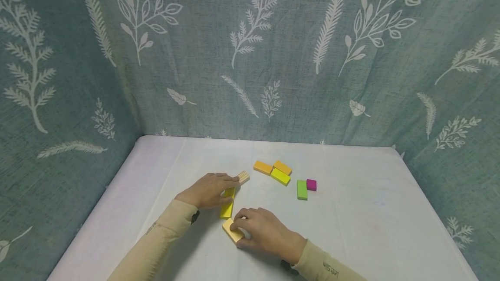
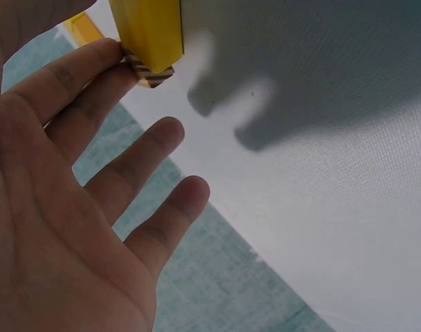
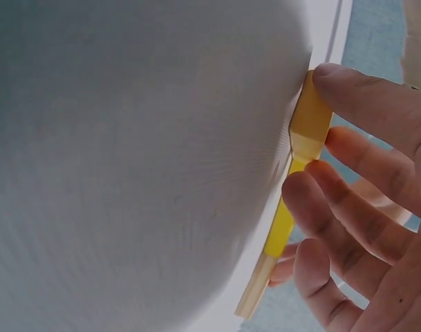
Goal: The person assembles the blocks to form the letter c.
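Note:
A pale wooden block (image 1: 233, 230) lies on the white table, pinched between the thumb and fingers of my right hand (image 1: 269, 234). Its far corner meets the near end of a long yellow block (image 1: 227, 207). Beyond that yellow block lies a ridged wooden block (image 1: 244, 178), roughly in line with it. My left hand (image 1: 209, 191) lies along the left side of these two, thumb by the yellow block and fingertips touching the ridged one. In the left wrist view, the other fingers (image 2: 170, 214) are spread, nearly straight, and hold nothing.
Two orange blocks (image 1: 263, 168) and a yellow block (image 1: 280, 177) lie together farther back. A green block (image 1: 302, 190) and a small magenta block (image 1: 311, 184) touch to their right. A leaf-patterned curtain (image 1: 218, 90) surrounds the table (image 1: 363, 203) at the back and sides.

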Demonstrator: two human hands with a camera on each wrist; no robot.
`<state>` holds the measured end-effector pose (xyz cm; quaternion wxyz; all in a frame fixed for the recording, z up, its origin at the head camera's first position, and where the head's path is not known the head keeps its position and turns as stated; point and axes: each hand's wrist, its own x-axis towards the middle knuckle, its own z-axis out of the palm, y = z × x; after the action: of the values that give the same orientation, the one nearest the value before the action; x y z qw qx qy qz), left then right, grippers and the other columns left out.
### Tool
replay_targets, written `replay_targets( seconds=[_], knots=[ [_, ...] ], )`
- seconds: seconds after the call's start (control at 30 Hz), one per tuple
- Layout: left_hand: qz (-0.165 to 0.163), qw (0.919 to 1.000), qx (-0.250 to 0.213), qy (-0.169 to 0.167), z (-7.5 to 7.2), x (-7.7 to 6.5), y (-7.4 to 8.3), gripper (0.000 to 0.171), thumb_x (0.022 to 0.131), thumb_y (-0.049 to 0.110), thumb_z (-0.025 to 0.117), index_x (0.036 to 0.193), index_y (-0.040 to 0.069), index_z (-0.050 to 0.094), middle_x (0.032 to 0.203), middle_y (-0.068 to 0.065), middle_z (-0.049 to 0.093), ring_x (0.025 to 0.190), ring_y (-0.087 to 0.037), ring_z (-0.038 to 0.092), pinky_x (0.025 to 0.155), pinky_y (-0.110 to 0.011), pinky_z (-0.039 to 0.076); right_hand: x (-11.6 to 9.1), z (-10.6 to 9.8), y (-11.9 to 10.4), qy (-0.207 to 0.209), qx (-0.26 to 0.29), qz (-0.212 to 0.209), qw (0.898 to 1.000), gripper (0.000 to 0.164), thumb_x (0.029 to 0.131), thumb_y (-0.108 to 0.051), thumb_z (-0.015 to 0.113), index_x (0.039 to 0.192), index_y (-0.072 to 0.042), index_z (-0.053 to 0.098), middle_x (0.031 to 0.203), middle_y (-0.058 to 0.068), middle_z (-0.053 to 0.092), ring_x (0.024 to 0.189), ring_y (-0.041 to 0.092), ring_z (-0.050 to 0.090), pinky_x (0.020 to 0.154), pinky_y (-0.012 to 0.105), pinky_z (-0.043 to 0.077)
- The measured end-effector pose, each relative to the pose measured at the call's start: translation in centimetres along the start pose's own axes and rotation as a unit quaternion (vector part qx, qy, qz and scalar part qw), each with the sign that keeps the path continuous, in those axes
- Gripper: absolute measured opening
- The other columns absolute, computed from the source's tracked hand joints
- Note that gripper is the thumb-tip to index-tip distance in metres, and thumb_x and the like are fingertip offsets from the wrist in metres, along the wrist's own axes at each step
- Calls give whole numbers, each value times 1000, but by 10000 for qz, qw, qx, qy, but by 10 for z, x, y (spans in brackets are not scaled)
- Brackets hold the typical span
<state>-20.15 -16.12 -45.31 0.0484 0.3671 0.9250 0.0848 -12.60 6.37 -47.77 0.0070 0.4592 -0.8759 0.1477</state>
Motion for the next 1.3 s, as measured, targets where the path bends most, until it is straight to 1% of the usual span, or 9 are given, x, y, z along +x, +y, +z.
replay_targets(
  seconds=[0.23, 0.47, 0.7, 0.87, 1.0, 1.1, 1.2, 1.3],
  knots=[
    [-38, 10000, 38, -40, 0, 0, 0, 45, 96, 25, 71, 138, 9, 64, 146, -8, 57, 131, -33, 55, 107, -55, 44, -1, 1, 0, 88, 60, -74, 9999, 31, 85, -38, 83, 112, -27, 73, 115, -11, 65, 101, 1, 62, 85, 22, 54],
    [40, 10000, 30, 13, -2, -1, 0, 44, 95, 23, 72, 136, 8, 65, 144, -10, 58, 128, -34, 56, 106, -54, 46, -3, 2, -1, 319, -4, -195, 9993, 31, 84, -36, 84, 111, -25, 73, 114, -10, 65, 99, 2, 62, 83, 20, 54],
    [44, 10000, 14, -5, -3, -1, 1, 44, 95, 23, 72, 136, 8, 64, 145, -10, 58, 129, -34, 56, 106, -55, 45, -5, 3, -1, 293, -66, -181, 9994, 32, 85, -36, 83, 113, -25, 73, 115, -10, 65, 100, 2, 63, 82, 19, 53],
    [57, 10000, -9, 21, -3, -2, 1, 44, 95, 23, 72, 136, 8, 64, 145, -10, 58, 129, -34, 56, 106, -54, 46, -6, 2, 0, 378, -118, -289, 9988, 32, 85, -35, 83, 114, -25, 73, 115, -10, 65, 100, 2, 63, 82, 19, 54],
    [23, 10000, -63, -16, -3, -2, 1, 44, 96, 23, 71, 137, 8, 64, 146, -10, 57, 130, -35, 55, 107, -55, 44, -7, 1, 1, 565, -136, -380, 9976, 31, 86, -34, 83, 113, -24, 73, 114, -10, 65, 101, 3, 63, 84, 19, 54],
    [-55, 9999, -97, -68, -4, -1, 2, 44, 97, 23, 70, 138, 8, 63, 147, -10, 56, 131, -35, 54, 108, -55, 43, -7, -1, 1, 835, -161, -434, 9954, 28, 88, -30, 81, 114, -23, 73, 114, -9, 66, 102, 4, 64, 87, 20, 54],
    [-145, 9998, -110, -127, -4, 0, 2, 45, 97, 23, 70, 139, 8, 63, 148, -9, 55, 133, -35, 53, 109, -55, 42, -8, -5, 3, 1052, -150, -412, 9935, 26, 90, -28, 79, 115, -22, 73, 114, -8, 67, 103, 5, 64, 88, 21, 55],
    [-175, 9997, -106, -157, -3, 1, 3, 45, 96, 23, 70, 139, 9, 63, 148, -8, 55, 133, -35, 52, 109, -56, 43, -11, -9, 5, 1178, -53, -290, 9926, 29, 90, -27, 79, 117, -21, 72, 116, -8, 66, 106, 6, 63, 90, 23, 55]
  ],
)
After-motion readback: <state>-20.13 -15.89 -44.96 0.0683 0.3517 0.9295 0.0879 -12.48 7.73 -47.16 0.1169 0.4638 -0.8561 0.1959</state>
